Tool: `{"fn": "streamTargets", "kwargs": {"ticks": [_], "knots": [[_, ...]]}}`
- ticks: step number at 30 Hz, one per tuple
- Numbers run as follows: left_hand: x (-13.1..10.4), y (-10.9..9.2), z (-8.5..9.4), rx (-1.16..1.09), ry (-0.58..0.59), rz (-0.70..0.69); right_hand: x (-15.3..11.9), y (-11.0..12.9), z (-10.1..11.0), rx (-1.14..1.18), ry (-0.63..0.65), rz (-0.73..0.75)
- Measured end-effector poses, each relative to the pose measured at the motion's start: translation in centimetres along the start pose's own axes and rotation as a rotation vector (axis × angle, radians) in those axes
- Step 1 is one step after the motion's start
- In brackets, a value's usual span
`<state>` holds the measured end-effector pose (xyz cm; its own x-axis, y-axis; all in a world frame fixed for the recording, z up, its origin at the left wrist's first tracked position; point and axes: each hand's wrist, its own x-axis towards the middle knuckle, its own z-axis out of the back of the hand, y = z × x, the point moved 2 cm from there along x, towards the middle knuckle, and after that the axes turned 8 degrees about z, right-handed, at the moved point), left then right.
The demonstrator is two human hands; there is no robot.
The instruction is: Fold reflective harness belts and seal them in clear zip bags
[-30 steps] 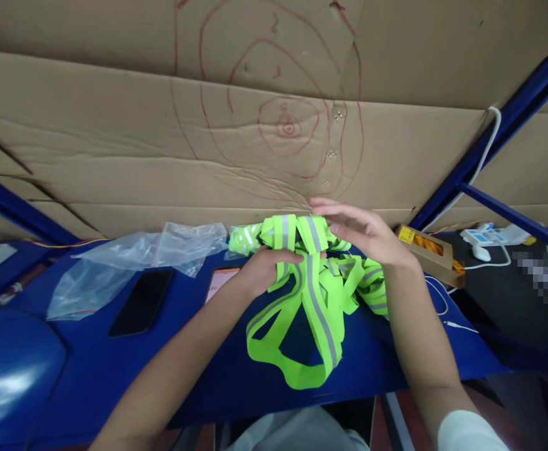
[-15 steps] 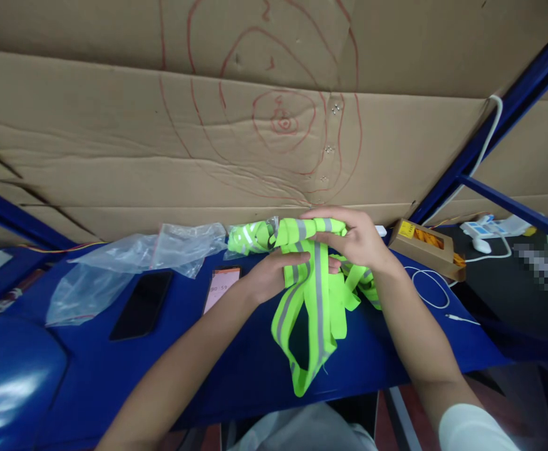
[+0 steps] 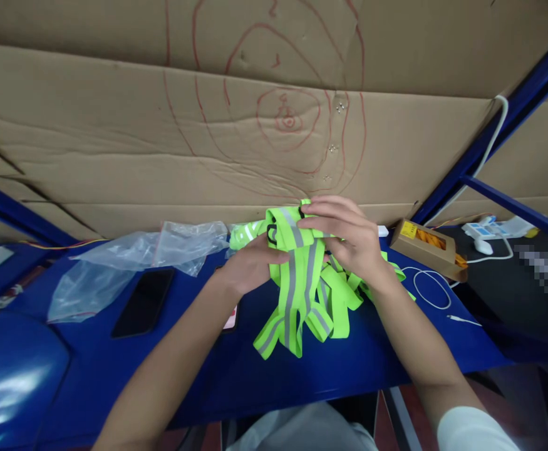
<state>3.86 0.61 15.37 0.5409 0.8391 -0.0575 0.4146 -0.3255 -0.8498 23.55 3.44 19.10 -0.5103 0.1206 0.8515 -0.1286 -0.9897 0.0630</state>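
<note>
A neon-yellow reflective strap harness (image 3: 295,294) with grey stripes and black buckles hangs in loops between my hands, over the blue table. My left hand (image 3: 252,263) is closed around its left side, with the thumb across the strap. At the upper right, my right hand (image 3: 349,232) pinches the top of the folded straps near a black buckle. Some fingertips are hidden behind the webbing. More loose straps lie under and beside my right wrist. A second neon bundle (image 3: 245,233) in clear plastic sits behind my left hand.
Clear plastic bags (image 3: 184,244) and a black phone (image 3: 143,304) lie to the left. Another phone (image 3: 231,318) is partly covered by my left arm. At right are a cardboard box (image 3: 424,247) with orange contents, a white cable (image 3: 426,291) and a power strip (image 3: 501,228). Cardboard (image 3: 114,131) stands behind.
My right hand has risen slightly and shifted its hold along the top of the straps. My left hand moved a little left. The hanging loops swung up and left, and black buckles now show.
</note>
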Motion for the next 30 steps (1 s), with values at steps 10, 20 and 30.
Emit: {"fn": "streamTargets", "kwargs": {"ticks": [10,20,30], "knots": [[0.7,1.1,1.2,0.010,-0.179,0.011,1.0,3.4,1.0,0.129,0.459,-0.097],[1.3,1.6,0.5,0.154,-0.184,0.015,-1.3,-1.7,0.9,0.505,0.257,-0.589],[1.8,1.3,1.2,0.100,-0.148,0.075,-1.2,-1.1,-1.8,0.582,0.204,-0.685]]}}
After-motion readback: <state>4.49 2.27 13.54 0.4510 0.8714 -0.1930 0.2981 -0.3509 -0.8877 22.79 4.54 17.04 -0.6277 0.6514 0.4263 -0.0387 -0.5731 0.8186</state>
